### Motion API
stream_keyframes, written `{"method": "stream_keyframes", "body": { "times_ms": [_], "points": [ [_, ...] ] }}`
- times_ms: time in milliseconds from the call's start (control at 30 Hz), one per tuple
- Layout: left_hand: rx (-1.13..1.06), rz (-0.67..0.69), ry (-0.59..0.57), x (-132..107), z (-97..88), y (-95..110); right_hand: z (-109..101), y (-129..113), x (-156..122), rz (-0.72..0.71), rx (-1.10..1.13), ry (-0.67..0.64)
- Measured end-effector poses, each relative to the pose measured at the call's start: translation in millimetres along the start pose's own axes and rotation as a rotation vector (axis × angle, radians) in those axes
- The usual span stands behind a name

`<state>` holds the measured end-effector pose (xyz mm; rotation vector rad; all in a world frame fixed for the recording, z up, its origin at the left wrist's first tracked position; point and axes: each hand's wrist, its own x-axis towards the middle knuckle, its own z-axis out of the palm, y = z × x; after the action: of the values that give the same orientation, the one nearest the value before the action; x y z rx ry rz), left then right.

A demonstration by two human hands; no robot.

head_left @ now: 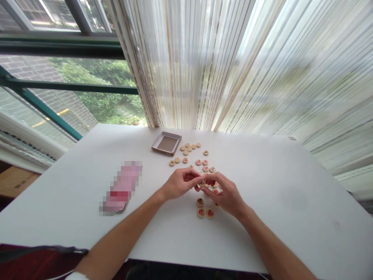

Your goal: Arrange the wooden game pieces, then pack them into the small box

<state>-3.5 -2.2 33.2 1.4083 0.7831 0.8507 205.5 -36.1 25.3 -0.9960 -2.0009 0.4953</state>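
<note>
Between the fingertips of my left hand (182, 182) and my right hand (225, 193) is a round wooden Chinese chess piece (202, 182) with a dark character on it. Both hands pinch it, just above the white table. Nearer to me lie a dark-marked piece (199, 202) and two red-marked ones, a left piece (201, 212) and a right piece (210, 213). Beyond my fingers sit more red-marked pieces, among them one (198, 162) and another (205, 168). Several pieces under my right hand are partly hidden.
A shallow square box lid or tray (155, 149) stands at the back of the table (276, 217). Several blank-side-up pieces (189, 149) lie right of it. A pink, pixelated object (125, 182) lies on the left. Curtains (186, 66) and a window border the far edge.
</note>
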Motion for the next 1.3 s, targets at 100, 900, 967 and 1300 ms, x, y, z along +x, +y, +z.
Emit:
{"method": "stream_keyframes", "body": {
  "times_ms": [100,900,967,1300],
  "points": [
    [0.033,0.044,0.091,3.4,-15.9,2.6,-6.7,-0.8,1.5,0.038,-0.031,-0.054],
    [-0.095,-0.034,0.167,4.8,-31.7,1.4,-18.7,-16.3,3.0,0.075,-0.17,-0.406],
    [-0.073,-0.041,0.14,3.8,-29.7,2.8,-18.5,-11.1,3.3,0.08,-0.16,-0.292],
    [-0.014,-0.072,-0.062,-2.7,-4.7,2.6,-4.6,-5.0,1.3,0.001,-0.038,-0.043]
  ]
}}
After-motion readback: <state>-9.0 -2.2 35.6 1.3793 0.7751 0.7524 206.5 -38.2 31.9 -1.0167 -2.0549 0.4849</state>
